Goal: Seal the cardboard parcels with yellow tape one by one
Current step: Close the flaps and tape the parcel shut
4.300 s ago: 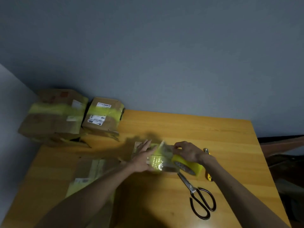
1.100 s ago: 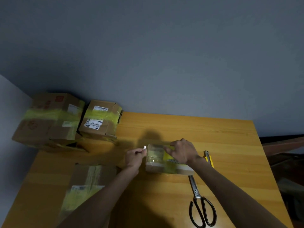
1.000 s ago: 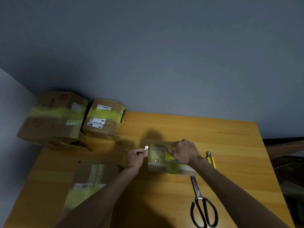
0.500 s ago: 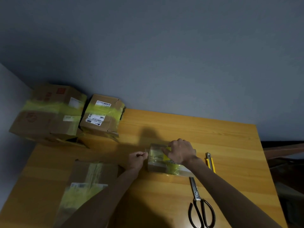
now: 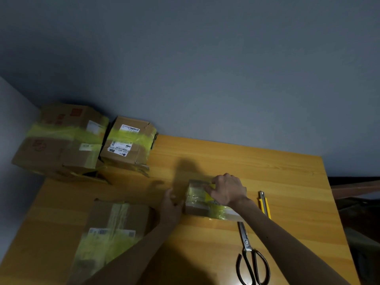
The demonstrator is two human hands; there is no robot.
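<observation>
Our right hand (image 5: pixel 227 191) curls over small parcel (image 5: pixel 197 200); left hand (image 5: pixel 171 206) at its left end, grip unclear; likely light, tape-slick, we hold edges

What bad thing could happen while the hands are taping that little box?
The scissors lie right beside the right forearm, and the yellow knife sits by that wrist, so a quick move might bump a blade. The tape on the small parcel looks crinkly near the right hand, so it might not stick flat.
</observation>
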